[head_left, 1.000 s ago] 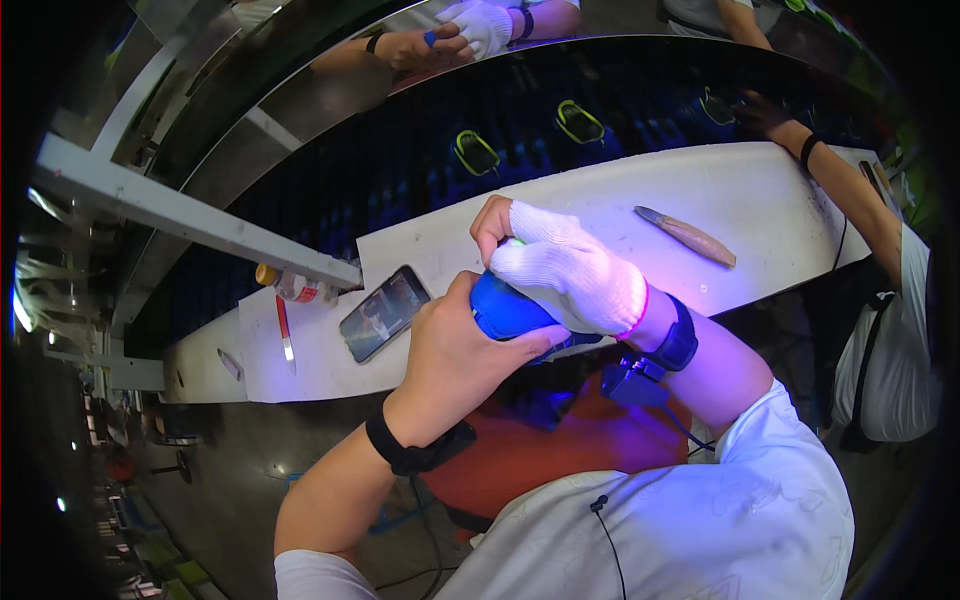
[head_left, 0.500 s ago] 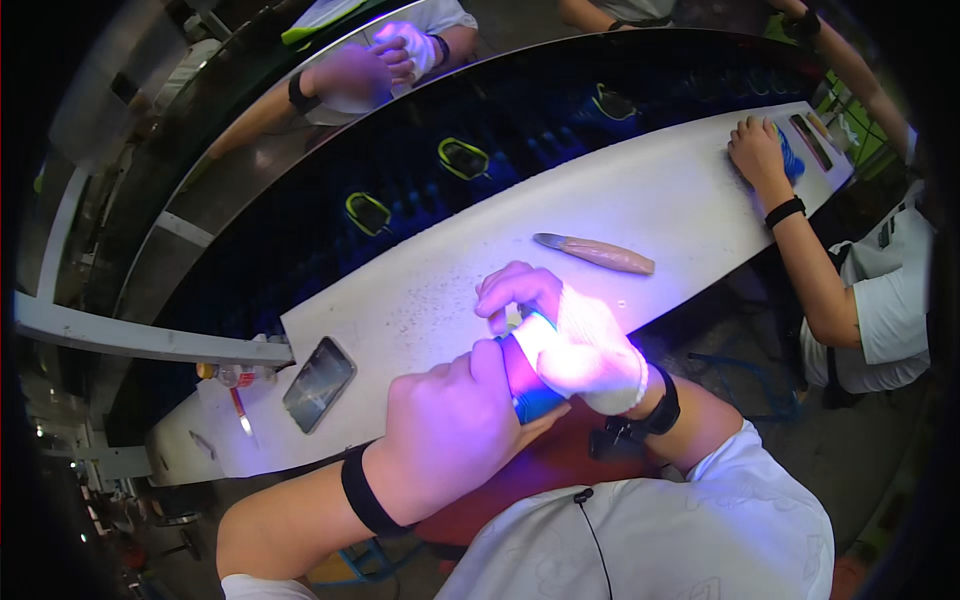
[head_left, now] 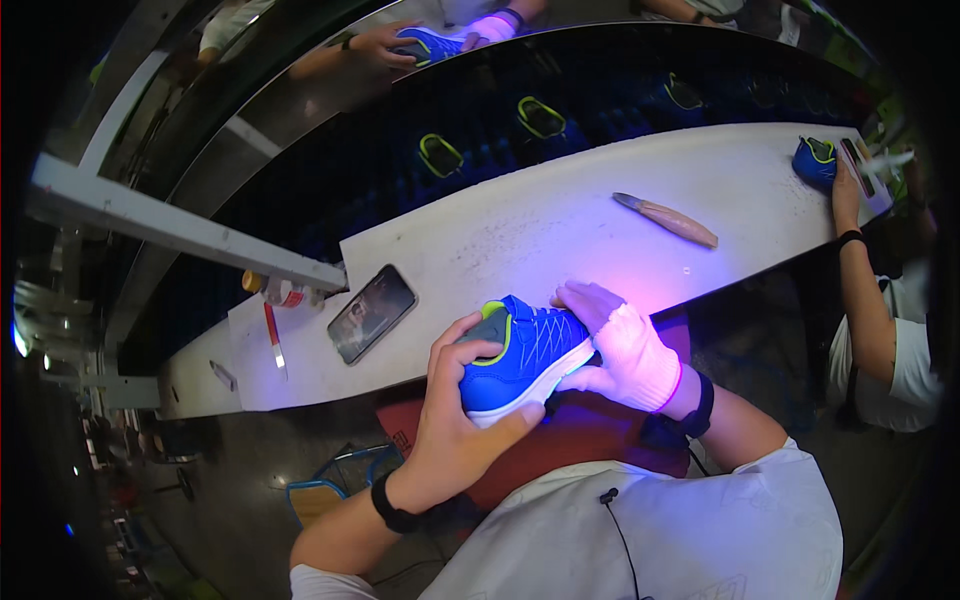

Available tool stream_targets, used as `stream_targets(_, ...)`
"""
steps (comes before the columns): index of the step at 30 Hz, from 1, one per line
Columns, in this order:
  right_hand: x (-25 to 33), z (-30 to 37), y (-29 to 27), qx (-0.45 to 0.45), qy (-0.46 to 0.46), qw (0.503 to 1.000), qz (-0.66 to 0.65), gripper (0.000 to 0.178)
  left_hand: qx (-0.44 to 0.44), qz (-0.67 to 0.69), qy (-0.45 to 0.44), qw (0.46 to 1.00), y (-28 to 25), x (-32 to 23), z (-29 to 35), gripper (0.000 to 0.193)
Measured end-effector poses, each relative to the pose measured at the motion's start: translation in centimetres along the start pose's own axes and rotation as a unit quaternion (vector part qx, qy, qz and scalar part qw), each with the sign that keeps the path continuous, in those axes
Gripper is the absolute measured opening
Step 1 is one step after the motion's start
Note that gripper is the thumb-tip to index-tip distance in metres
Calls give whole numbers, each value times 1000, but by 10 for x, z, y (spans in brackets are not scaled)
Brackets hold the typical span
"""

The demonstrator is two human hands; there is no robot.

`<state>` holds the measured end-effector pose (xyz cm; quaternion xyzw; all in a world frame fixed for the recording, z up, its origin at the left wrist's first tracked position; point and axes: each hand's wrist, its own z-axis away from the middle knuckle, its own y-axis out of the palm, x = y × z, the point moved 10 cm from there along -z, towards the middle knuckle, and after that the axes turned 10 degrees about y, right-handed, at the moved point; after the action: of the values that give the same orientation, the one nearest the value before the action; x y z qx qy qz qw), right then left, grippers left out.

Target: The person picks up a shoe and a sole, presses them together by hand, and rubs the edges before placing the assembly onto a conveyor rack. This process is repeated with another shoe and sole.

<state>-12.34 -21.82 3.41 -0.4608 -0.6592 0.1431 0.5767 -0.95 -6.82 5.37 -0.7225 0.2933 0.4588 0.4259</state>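
Observation:
A blue sports shoe (head_left: 535, 350) with a lime-green collar lining and white sole is held between my two hands, just off the near edge of the white table (head_left: 480, 240). My bare left hand (head_left: 450, 405) grips the heel end, fingers at the shoe's opening and thumb along the sole. Around the toe end is my right hand (head_left: 637, 352), in a white glove lit pink-violet; it covers the toe. Beyond it on the table lies a brush-like tool (head_left: 672, 221) with a wrapped tan handle and a dark tip.
Left of my hands lie a phone (head_left: 372, 313), a red-handled blade (head_left: 274, 335) and a bottle (head_left: 285, 292) beside a metal post (head_left: 190, 225). Lime-rimmed shoes (head_left: 541, 117) sit on the dark belt beyond. A co-worker's hand (head_left: 846, 195) touches a blue shoe (head_left: 815, 163) at right.
The shoe has turned to show its side and collar; before, my hands mostly hid it. My left hand has shifted to the heel. The whole view has shifted.

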Motion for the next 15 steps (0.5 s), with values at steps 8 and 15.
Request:
stream_targets(8, 54, -31, -14, -2, -272, 950, 153, 60, -152, 190, 66, 968, -33, 20, 35, 68)
stream_targets(15, 137, -139, -252, -417, -300, 810, 284, 71, -199, 287, 100, 932, -45, 47, 88, 90)
